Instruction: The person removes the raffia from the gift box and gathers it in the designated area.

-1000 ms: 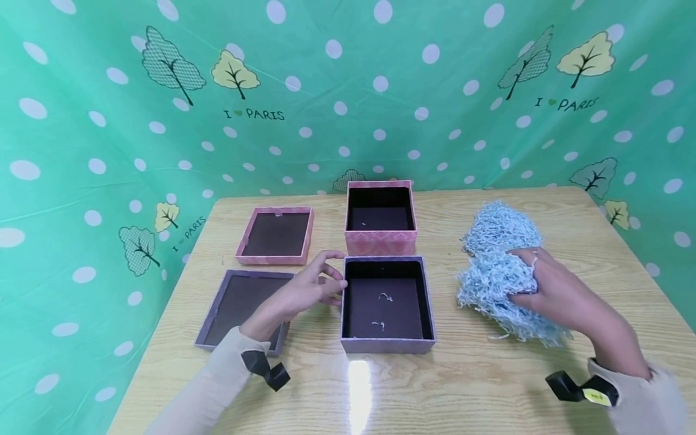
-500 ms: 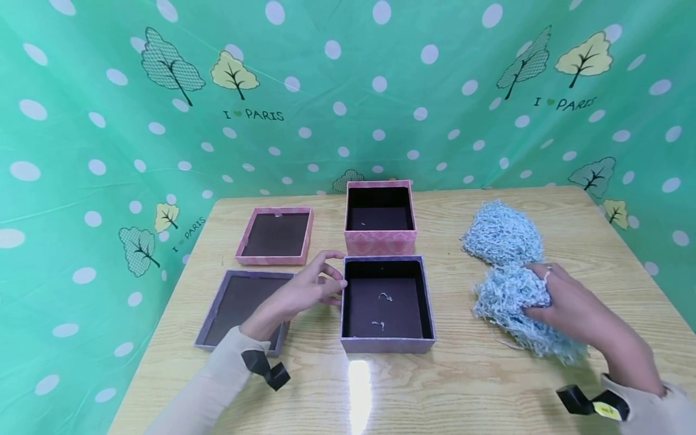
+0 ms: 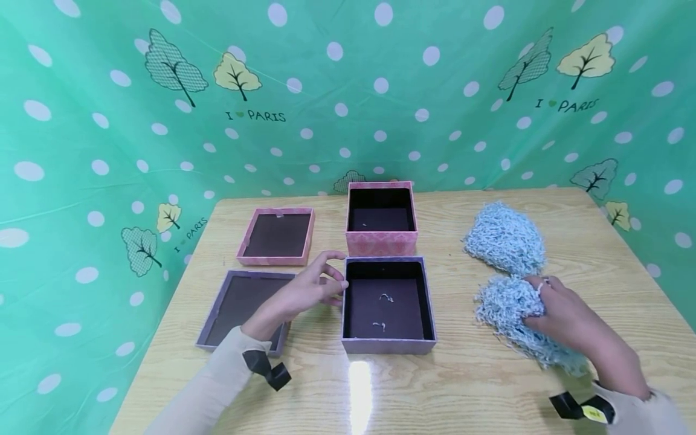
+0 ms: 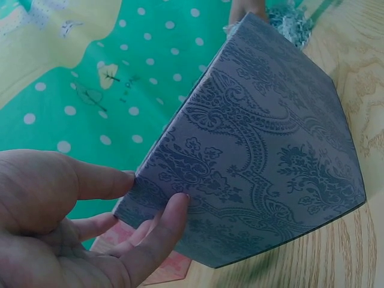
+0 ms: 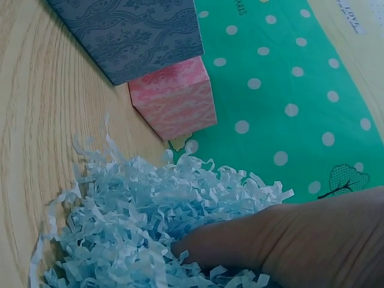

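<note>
My right hand (image 3: 565, 311) grips a clump of light blue shredded paper (image 3: 508, 302) just above or on the table at the right; the right wrist view shows the thumb (image 5: 228, 243) sunk into the strands (image 5: 132, 210). A second heap of shredded paper (image 3: 505, 235) lies behind it. My left hand (image 3: 312, 284) holds the left wall of an open purple box (image 3: 388, 346), thumb at the rim and a finger against the outer patterned wall (image 4: 252, 144). Inside, on the dark floor, are a few loose paper shreds (image 3: 386, 298).
A taller open pink box (image 3: 382, 243) stands right behind the purple one. To the left lie a pink lid (image 3: 274, 261) and a purple lid (image 3: 228, 308), dark insides up, the latter partly under my left forearm. A green dotted curtain (image 3: 348, 90) hangs behind the wooden table (image 3: 304, 393).
My right hand has pulled its clump of shredded paper toward the near right, drawing it apart from the heap behind. The left hand and the boxes have stayed in place.
</note>
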`<control>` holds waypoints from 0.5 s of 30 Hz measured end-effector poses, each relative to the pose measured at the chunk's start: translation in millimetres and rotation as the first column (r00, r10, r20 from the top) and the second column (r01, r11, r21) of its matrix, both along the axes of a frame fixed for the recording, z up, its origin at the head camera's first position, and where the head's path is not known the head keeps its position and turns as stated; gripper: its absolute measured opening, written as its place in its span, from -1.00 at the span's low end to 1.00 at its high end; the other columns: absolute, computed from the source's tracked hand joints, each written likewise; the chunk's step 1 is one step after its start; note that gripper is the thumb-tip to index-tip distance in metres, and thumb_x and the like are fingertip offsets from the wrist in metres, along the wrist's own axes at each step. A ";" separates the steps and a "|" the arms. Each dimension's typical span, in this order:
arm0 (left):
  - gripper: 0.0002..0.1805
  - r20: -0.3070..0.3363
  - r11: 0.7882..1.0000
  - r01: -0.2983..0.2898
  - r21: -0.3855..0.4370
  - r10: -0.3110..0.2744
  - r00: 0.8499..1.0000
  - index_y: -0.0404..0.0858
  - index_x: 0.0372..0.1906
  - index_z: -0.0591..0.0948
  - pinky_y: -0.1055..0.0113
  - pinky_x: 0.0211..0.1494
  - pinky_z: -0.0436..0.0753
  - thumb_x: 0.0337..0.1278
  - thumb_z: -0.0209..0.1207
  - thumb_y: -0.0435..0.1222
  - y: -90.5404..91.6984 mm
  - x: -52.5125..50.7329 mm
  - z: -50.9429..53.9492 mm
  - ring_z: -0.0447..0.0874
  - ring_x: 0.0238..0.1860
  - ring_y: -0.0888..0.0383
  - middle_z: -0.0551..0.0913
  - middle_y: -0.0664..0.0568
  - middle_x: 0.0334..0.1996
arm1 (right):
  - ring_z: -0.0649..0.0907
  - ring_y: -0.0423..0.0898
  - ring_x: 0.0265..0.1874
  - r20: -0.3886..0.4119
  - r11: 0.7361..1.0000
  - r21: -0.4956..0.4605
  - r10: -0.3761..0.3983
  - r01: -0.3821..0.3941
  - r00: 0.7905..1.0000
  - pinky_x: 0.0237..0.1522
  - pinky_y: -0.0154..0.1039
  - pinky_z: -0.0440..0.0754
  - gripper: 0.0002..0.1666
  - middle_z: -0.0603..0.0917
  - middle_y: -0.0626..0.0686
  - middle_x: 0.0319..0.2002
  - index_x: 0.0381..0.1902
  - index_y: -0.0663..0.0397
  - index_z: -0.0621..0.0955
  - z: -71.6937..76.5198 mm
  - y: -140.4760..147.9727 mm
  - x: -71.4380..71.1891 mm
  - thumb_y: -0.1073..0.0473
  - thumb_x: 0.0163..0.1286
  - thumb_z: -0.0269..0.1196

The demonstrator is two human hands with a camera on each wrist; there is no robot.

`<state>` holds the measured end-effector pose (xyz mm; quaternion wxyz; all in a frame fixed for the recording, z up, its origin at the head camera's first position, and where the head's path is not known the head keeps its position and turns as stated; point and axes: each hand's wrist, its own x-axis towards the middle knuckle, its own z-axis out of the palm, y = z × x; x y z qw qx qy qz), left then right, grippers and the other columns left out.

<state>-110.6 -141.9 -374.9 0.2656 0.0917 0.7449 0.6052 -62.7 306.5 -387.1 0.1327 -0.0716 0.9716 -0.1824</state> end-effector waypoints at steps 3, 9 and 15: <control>-0.42 0.004 1.000 -0.003 -0.001 0.003 1.000 -0.10 0.34 0.15 -0.09 -0.03 0.69 0.30 0.05 -0.40 -0.2 0.0 0.3 0.66 -0.31 0.03 0.34 -0.22 -0.09 | 0.32 0.57 0.06 0.020 1.000 0.000 -0.013 0.013 1.000 -0.05 0.44 0.44 0.04 0.17 0.59 0.22 0.38 0.44 0.14 -0.7 1.0 -0.1 0.17 0.08 0.40; -0.43 0.004 1.000 -0.003 -0.003 0.003 1.000 -0.10 0.34 0.15 -0.08 -0.03 0.69 0.30 0.05 -0.41 -0.2 -0.3 -0.3 0.66 -0.30 0.03 0.34 -0.22 -0.09 | 0.32 0.57 0.05 0.044 1.000 0.017 -0.016 0.015 0.999 -0.04 0.43 0.45 0.06 0.18 0.60 0.19 0.37 0.49 0.13 -1.3 5.6 0.9 0.12 0.09 0.41; -0.43 0.002 1.000 0.000 -0.004 0.000 1.000 -0.09 0.34 0.15 -0.08 -0.03 0.69 0.31 0.05 -0.40 0.0 -0.9 -0.1 0.67 -0.30 0.04 0.34 -0.21 -0.09 | 0.33 0.57 0.02 0.081 1.000 0.015 -0.014 0.013 0.997 -0.10 0.39 0.49 0.09 0.18 0.62 0.17 0.36 0.53 0.11 0.7 12.5 3.1 0.07 0.09 0.41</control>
